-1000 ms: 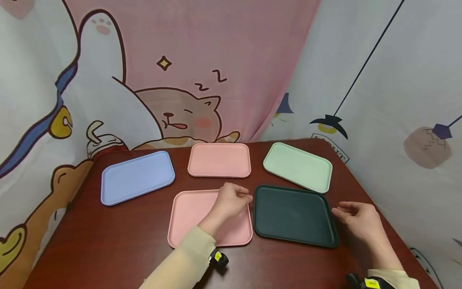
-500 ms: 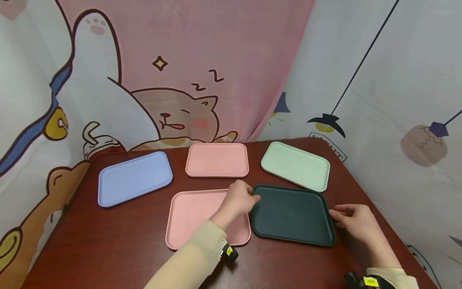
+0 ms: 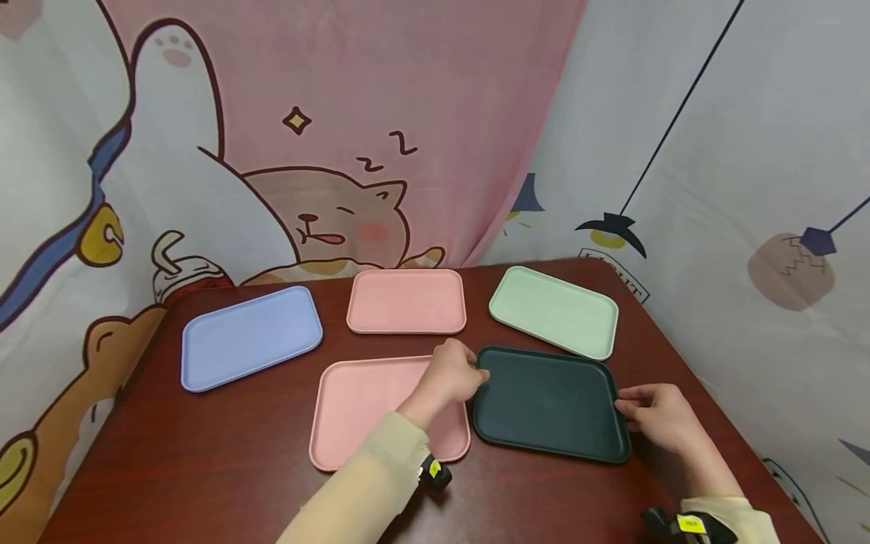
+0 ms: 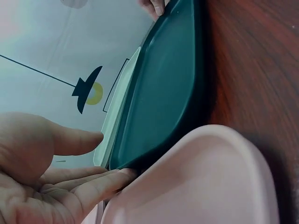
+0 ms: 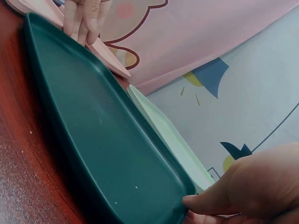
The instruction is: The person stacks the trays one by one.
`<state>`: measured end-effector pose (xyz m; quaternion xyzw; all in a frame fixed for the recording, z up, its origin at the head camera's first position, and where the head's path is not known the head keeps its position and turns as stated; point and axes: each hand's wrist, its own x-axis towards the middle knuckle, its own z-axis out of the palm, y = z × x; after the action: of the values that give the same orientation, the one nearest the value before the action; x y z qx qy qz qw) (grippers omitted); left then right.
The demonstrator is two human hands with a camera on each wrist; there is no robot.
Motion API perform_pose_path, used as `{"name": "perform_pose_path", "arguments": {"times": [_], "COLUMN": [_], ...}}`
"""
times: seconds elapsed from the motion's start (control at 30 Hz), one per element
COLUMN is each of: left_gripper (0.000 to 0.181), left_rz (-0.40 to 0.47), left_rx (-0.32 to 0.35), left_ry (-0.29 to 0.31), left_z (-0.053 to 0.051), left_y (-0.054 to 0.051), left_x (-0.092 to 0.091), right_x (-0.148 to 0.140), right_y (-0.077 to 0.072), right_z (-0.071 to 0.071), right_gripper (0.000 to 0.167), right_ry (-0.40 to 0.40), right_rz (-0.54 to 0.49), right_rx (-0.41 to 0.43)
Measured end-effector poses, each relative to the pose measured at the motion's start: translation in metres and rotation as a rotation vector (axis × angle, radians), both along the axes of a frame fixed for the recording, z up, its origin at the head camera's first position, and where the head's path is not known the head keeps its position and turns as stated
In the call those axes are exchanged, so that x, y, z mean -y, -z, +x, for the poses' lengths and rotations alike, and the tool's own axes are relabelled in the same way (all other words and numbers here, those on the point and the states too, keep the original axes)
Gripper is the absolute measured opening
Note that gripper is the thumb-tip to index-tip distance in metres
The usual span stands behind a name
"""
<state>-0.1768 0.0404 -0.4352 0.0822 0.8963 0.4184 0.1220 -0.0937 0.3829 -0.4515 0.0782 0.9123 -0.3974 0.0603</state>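
Note:
A dark green rectangular tray [image 3: 552,404] lies on the table at centre right in the head view. My left hand [image 3: 447,375] reaches over the near pink tray [image 3: 353,415] to the green tray's left edge. In the left wrist view its fingers [image 4: 100,184] are fairly straight at the green rim, while the thumb [image 4: 79,141] stands apart above them. On the opposite side my right hand [image 3: 659,414] pinches the green tray's right edge. Its thumb [image 5: 205,199] presses the rim in the right wrist view, and the other fingers are partly hidden beneath.
Behind stand a blue tray [image 3: 251,338] at left, another pink tray [image 3: 406,302] in the middle and a light green tray [image 3: 553,311] at right, close to the dark green tray's back edge. A printed curtain [image 3: 442,113] hangs behind the table [image 3: 224,468].
My left hand has moved right from above the pink tray to the dark green tray's left edge. My right hand has closed in on its right edge. The trays stay in place.

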Motion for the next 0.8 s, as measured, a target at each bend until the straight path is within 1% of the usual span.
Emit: {"name": "perform_pose_path", "arguments": {"times": [0.2, 0.43, 0.5, 0.63, 0.8], "left_gripper": [0.028, 0.028, 0.027, 0.023, 0.015], "left_rz": [0.015, 0.064, 0.087, 0.162, 0.265], "left_rx": [-0.022, -0.011, -0.014, -0.028, -0.066], "left_ry": [0.003, -0.004, 0.0, -0.004, -0.052], "left_z": [0.0, 0.002, 0.002, 0.002, 0.0], "left_y": [0.003, 0.002, 0.001, 0.0, 0.001], "left_x": [-0.001, 0.001, 0.002, 0.005, 0.009], "right_x": [-0.001, -0.006, -0.007, -0.009, -0.009], "right_y": [0.0, -0.003, -0.004, -0.009, -0.017], "right_z": [0.001, 0.0, 0.001, 0.004, 0.006], "right_gripper": [0.03, 0.032, 0.033, 0.035, 0.039], "right_ry": [0.024, 0.042, 0.048, 0.06, 0.049], "right_rz": [-0.015, -0.03, -0.032, -0.055, -0.098], "right_rx": [-0.001, -0.008, -0.008, -0.006, -0.021]}}
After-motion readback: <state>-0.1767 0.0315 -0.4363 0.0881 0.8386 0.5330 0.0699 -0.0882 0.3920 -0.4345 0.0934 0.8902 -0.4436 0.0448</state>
